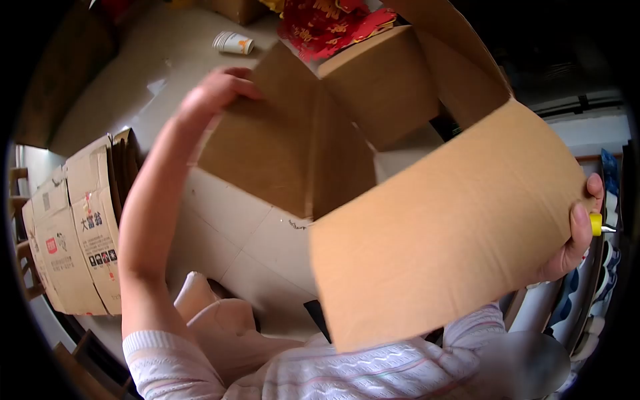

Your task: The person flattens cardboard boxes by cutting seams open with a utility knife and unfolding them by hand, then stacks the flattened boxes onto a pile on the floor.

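Centrally, box, between left grip, right grip

carton: between left hand and right hand | folded cartons: left | cups: on floor, ahead

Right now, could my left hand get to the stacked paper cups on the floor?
Probably yes: nothing visible stands between the left hand and the paper cups, though its fingers are on the cardboard box and would first have to come away. Depth is hard to judge here.
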Tool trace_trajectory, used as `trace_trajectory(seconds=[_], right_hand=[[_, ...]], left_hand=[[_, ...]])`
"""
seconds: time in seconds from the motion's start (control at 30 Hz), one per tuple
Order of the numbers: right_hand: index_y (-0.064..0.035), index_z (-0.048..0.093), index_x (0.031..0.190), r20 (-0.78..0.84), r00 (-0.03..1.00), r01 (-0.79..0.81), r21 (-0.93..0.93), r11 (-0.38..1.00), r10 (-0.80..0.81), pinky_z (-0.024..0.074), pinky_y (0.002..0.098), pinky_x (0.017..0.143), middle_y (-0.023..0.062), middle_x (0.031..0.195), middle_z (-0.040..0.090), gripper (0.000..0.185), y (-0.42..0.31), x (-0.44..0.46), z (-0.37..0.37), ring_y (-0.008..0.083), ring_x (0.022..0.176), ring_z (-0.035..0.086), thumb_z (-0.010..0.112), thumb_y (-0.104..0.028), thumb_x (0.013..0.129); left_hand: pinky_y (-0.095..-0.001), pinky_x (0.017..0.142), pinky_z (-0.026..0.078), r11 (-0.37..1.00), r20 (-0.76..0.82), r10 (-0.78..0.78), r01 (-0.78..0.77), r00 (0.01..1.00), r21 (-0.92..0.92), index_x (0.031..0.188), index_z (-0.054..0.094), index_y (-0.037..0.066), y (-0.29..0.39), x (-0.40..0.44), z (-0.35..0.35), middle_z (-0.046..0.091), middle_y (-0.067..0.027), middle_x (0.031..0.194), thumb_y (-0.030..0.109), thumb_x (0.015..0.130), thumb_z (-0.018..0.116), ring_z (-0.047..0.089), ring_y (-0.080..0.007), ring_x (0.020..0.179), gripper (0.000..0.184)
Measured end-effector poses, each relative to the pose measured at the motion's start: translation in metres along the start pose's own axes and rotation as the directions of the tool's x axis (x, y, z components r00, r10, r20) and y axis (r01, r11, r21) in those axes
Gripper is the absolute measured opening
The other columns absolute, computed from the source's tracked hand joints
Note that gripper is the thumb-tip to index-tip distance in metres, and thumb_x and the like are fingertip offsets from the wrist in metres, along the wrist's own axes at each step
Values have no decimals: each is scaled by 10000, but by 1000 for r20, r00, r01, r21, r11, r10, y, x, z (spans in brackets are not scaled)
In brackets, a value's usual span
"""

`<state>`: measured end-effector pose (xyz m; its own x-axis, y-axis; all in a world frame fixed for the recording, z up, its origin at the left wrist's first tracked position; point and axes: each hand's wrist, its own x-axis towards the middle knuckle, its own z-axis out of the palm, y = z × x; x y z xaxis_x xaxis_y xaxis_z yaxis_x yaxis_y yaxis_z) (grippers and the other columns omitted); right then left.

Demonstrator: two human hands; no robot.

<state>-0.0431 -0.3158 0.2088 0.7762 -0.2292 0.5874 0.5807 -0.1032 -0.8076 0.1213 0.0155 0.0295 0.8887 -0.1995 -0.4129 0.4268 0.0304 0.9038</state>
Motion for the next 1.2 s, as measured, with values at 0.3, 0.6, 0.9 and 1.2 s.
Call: trace_trajectory(seconds=[0.3,0.6,0.9,1.2], right_hand=[[-22,572,905,148,936,-351,307,885,320,447,254,615,32,816,536,208,70,16,67,103,697,521,625,-71,711],[-24,591,831,193,947,-298,238,924,256,465,273,411,25,658,561,135,164,32,90,109,503,538,609,-17,698],[-48,660,825,87,930,-361,53,931,356,480,251,539,21,747,625,155,235,33,73,110,633,580,639,-111,684],[-13,618,975,134,860,-505,93,858,492,453,224,757,26,898,598,227,241,39,51,104,798,560,647,-18,749]], left_hand=[[-300,982,350,910,137,403,-413,905,50,1276,458,-27,92,-124,-123,533,-156,1227,136,759,578,493,-210,1129,554],[-297,951,372,878,-305,442,-338,844,340,1316,407,-29,44,-154,-246,539,-155,1216,122,776,567,506,-203,1109,583],[-254,608,448,626,-306,495,-89,814,775,1297,471,125,22,-138,-168,629,-92,867,158,818,566,584,-149,734,489],[-422,999,331,-283,-39,664,300,746,911,1109,641,168,65,-157,-56,553,-141,1172,188,713,693,413,-315,1221,400]])
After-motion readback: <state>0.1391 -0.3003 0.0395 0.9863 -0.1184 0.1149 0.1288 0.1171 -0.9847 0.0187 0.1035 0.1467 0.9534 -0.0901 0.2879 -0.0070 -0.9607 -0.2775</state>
